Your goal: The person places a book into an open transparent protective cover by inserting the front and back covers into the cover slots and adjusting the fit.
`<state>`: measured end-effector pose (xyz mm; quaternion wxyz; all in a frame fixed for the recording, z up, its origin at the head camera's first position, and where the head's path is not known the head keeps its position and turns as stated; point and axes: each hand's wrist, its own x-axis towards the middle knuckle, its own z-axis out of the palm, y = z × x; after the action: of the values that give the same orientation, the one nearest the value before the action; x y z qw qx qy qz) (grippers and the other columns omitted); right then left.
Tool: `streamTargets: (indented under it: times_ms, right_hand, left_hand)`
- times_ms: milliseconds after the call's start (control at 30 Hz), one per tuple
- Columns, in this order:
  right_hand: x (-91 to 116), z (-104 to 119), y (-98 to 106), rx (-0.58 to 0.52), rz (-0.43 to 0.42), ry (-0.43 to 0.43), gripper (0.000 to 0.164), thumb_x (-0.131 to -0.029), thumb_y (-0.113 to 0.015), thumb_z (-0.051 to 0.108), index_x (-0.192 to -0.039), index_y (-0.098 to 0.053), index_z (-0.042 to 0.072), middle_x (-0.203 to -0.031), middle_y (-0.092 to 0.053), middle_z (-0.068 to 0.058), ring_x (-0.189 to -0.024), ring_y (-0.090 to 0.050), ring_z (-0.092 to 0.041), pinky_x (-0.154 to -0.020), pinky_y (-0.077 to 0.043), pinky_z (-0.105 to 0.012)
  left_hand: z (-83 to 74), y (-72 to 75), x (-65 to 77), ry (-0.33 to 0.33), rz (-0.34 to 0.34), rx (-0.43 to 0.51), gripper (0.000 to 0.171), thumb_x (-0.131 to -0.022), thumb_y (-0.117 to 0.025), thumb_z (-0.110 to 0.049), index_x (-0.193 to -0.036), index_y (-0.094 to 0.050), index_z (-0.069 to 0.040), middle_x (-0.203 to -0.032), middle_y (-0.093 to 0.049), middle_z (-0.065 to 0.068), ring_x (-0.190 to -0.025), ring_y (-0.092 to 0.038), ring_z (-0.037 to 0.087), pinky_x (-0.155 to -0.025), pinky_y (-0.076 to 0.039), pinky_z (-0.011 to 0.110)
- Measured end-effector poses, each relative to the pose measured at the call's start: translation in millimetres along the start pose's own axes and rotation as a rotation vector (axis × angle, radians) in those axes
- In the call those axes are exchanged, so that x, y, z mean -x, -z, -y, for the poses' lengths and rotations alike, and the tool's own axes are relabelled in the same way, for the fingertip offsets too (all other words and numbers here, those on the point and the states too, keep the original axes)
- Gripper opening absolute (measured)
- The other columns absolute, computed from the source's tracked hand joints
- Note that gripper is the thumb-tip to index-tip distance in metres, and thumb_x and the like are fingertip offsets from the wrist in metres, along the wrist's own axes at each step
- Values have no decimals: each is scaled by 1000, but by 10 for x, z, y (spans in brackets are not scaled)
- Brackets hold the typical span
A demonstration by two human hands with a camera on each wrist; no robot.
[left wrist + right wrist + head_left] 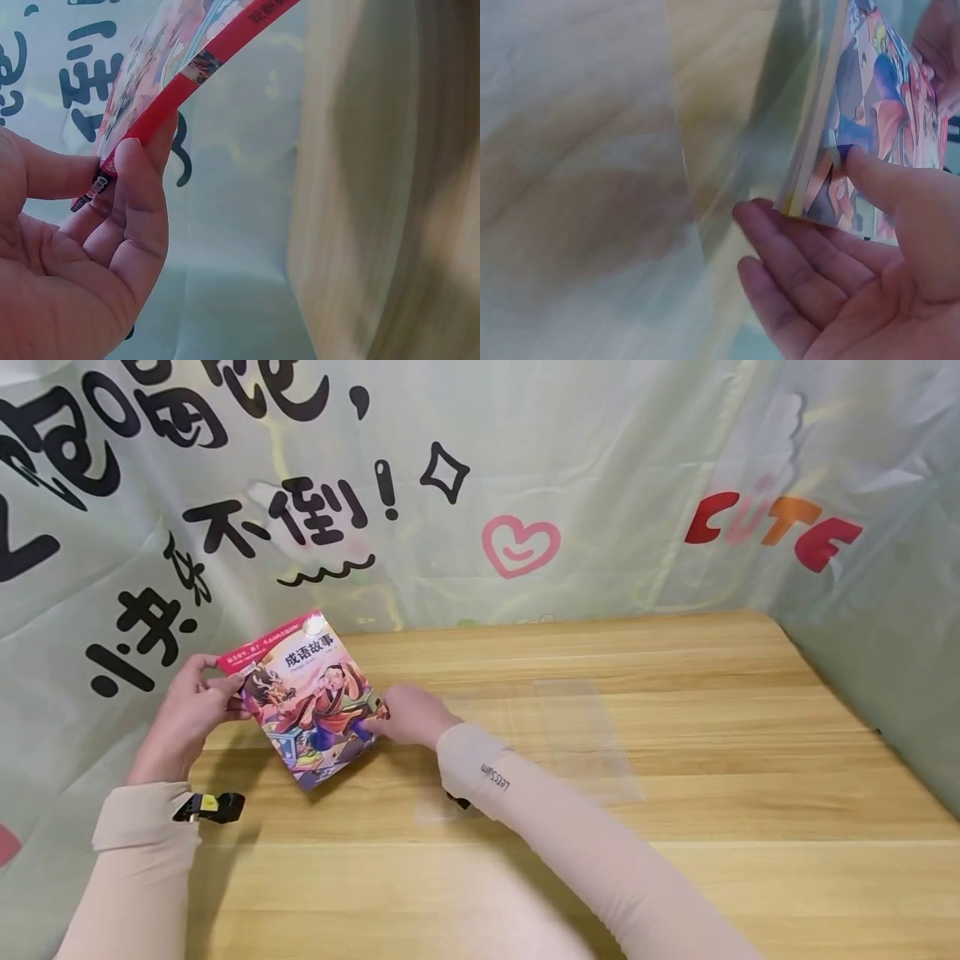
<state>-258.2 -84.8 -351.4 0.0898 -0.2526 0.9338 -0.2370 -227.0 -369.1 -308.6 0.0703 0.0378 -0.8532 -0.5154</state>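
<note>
A colourful paperback book with a red band and Chinese title is held tilted above the left part of the table. My left hand pinches its upper left edge near the spine; the left wrist view shows the thumb on the cover and fingers behind the red spine. My right hand grips the opposite edge, thumb on the cover and fingers behind, as the right wrist view shows beside the page edges. A clear plastic sheet, perhaps a book cover, lies flat on the table right of the book, partly behind my right forearm.
The wooden table reaches back to a pale printed cloth hung behind and at both sides. Its right edge slants beside the cloth. My right forearm crosses over the table's middle.
</note>
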Motion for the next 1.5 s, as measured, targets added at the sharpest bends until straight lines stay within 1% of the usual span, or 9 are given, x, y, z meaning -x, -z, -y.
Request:
streamTargets:
  times_ms: [133,233,300,500,667,900,1133,1333,1500]
  right_hand:
    - [-6,-86,39,-114,-17,24,41,-90,-65,42,-63,-52,14,-51,-39,8,-45,-35,-6,-44,-29,-21]
    - [8,-138,65,-138,-47,47,44,-90,-66,40,-60,-46,15,-49,-34,9,-44,-31,-5,-43,-27,-20]
    - [32,-160,85,-146,-53,64,44,-90,-67,39,-59,-45,15,-48,-36,9,-43,-32,-4,-43,-27,-19]
    - [131,-214,161,-160,-28,69,42,-90,-67,38,-59,-49,14,-51,-54,4,-43,-41,-6,-45,-30,-20]
    - [210,-264,233,-190,7,52,36,-89,-68,36,-66,-62,9,-63,-67,-3,-48,-55,-9,-50,-36,-22]
    - [316,-337,303,-218,27,33,32,-89,-69,34,-72,-68,7,-61,-67,0,-52,-59,-14,-48,-36,-22]
    - [425,-397,381,-335,46,-4,29,-90,-69,29,-75,-64,5,-62,-66,-2,-63,-69,-19,-48,-40,-24]
    - [527,-490,464,-377,58,8,30,-90,-69,26,-72,-59,4,-66,-65,-6,-62,-69,-16,-52,-45,-23]
    - [615,-607,540,-404,69,-10,28,-89,-69,26,-74,-60,4,-66,-66,-6,-64,-70,-19,-55,-48,-26]
  left_hand:
    - [-43,0,17,-21,0,33,15,-102,-46,-10,-111,-36,-17,-79,-67,-1,-69,-65,16,-67,-56,31]
    - [-65,-21,24,-30,-3,58,16,-101,-47,-10,-111,-37,-17,-78,-68,-1,-68,-66,16,-66,-56,31]
    - [-74,-43,27,-35,-6,57,16,-101,-47,-10,-111,-37,-18,-78,-68,-2,-68,-66,16,-66,-56,31]
    - [-117,-123,25,-28,-7,27,16,-102,-49,-14,-113,-40,-20,-80,-69,-1,-69,-67,17,-67,-56,33]
    - [-176,-192,23,-4,6,-28,22,-102,-50,-19,-121,-40,-15,-84,-69,5,-70,-68,21,-67,-56,33]
    - [-273,-293,9,-35,24,-63,36,-101,-51,-22,-129,-38,-4,-91,-68,13,-71,-68,26,-69,-56,40]
    - [-355,-370,-9,-35,56,-63,34,-101,-51,-28,-125,-42,-5,-96,-67,18,-72,-69,28,-68,-56,37]
    - [-422,-454,-64,-33,60,-45,37,-101,-49,-34,-118,-47,-1,-87,-66,17,-70,-69,27,-66,-56,38]
    - [-492,-549,-98,-50,82,-95,40,-100,-52,-32,-119,-51,3,-84,-68,18,-68,-69,25,-64,-56,35]
